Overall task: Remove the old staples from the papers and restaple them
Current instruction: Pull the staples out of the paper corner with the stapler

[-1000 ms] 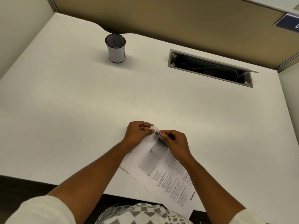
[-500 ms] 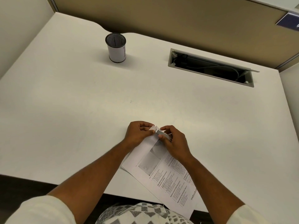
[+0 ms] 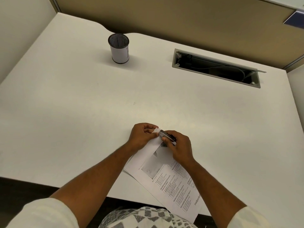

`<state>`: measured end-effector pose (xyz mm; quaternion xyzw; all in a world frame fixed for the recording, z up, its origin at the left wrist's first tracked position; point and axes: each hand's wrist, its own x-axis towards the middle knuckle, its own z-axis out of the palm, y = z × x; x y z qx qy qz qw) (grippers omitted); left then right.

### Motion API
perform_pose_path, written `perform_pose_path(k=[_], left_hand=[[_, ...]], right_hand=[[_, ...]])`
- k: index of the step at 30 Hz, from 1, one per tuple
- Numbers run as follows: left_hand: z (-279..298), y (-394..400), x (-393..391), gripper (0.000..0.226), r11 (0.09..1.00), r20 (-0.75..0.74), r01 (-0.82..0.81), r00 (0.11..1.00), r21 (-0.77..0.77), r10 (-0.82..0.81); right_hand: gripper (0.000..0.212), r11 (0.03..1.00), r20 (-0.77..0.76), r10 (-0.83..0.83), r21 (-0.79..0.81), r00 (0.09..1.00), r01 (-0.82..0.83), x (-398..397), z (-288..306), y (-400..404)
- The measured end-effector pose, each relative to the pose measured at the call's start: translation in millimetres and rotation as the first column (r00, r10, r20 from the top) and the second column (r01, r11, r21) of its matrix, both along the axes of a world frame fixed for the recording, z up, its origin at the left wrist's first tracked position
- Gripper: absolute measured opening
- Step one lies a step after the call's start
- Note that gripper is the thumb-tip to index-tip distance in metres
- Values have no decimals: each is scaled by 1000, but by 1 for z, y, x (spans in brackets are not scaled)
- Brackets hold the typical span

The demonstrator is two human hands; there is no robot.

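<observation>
The papers' (image 3: 166,176) top corner is pinched by the left hand (image 3: 142,135) — a small metal stapler (image 3: 166,136) is gripped by the right hand (image 3: 180,148) against that corner.

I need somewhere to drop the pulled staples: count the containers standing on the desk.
1: a mesh cup at the far left of the desk, well beyond both hands. The cable slot at far right is an opening, not a container.
</observation>
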<state>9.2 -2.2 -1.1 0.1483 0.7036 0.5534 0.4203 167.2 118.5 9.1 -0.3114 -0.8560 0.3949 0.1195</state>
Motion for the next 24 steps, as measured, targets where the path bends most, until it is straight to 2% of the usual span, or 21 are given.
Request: perform_pose_path(k=[5,9,16,24], left_hand=[[-1,1,1,27,1000,-7,5,1000,-6,-5],[-2,2,1,31,1000,-3,13,1000,-7,-13],[-1,2,0,31,1000,-5,7,1000,2,-7],[-3,2,2,33,1000,-34,-1,999,-19,0]], right_hand=[[23,937,-19,-88,-341,996,76,-4,5,5],[21,867,6,-108,-489,994,97,-7,11,12],[18,778,35,-87,-622,996,90,-11,22,21],[13,805,35,-42,-591,998,55,-8,21,26]])
